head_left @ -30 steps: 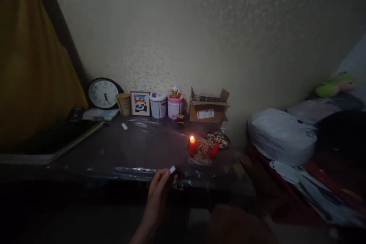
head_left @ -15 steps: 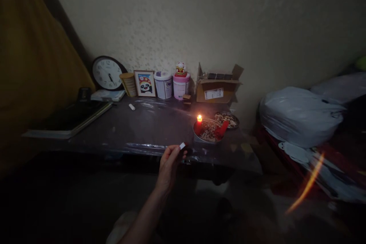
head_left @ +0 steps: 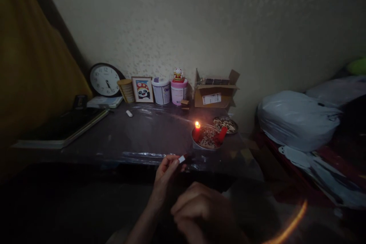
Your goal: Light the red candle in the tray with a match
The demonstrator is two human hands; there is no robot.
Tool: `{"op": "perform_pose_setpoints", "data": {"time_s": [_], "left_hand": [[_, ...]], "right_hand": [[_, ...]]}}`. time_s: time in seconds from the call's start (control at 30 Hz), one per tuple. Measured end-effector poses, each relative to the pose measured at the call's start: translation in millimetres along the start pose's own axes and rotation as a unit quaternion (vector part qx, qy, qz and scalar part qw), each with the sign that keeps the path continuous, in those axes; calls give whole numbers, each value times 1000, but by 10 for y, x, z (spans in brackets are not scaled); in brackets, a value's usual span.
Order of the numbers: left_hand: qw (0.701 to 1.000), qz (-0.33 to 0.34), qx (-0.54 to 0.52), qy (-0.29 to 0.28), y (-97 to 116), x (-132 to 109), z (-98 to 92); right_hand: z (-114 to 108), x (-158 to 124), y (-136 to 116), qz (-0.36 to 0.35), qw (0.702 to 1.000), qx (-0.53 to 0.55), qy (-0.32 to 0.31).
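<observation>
My left hand reaches out just over the front edge of the table, pinching a small white and dark red matchbox-like box between thumb and fingers. Lower and nearer to me is my right hand, blurred, its fingers curled together; whatever they may hold is hidden. Ahead and to the right stands a round metal tin with speckled contents. A lit red candle rises at its left side, and an unlit red piece leans at its right. Neither hand touches the tin.
Behind the tin lies a round lid holding thin pale sticks. Along the wall stand a clock, a framed panda picture, tubs and an open cardboard box. White plastic bags lie at right. An orange light streak crosses the lower right.
My right hand has come into view from below. The left hand, still pinching the small box, sits slightly lower and further left in the picture. The view has shifted slightly.
</observation>
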State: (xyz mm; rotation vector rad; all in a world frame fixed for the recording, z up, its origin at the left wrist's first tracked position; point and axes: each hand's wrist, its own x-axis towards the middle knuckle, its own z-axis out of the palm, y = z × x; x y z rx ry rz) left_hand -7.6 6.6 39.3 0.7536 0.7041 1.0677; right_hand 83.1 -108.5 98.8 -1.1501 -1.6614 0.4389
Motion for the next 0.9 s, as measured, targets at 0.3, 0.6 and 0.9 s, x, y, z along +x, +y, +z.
{"op": "perform_pose_setpoints", "data": {"time_s": [0.3,0.6,0.9], "left_hand": [[974,72,200,-73,-63,-19,-158],[946,117,286,-100,-52,-56,-134],[926,136,328,-132,-53,-84,-152]], "right_hand": [[74,43,831,42,986,-93,128],[120,-6,1065,84,988,-31,128],[97,-144,1238,87,995,-20,51]]}}
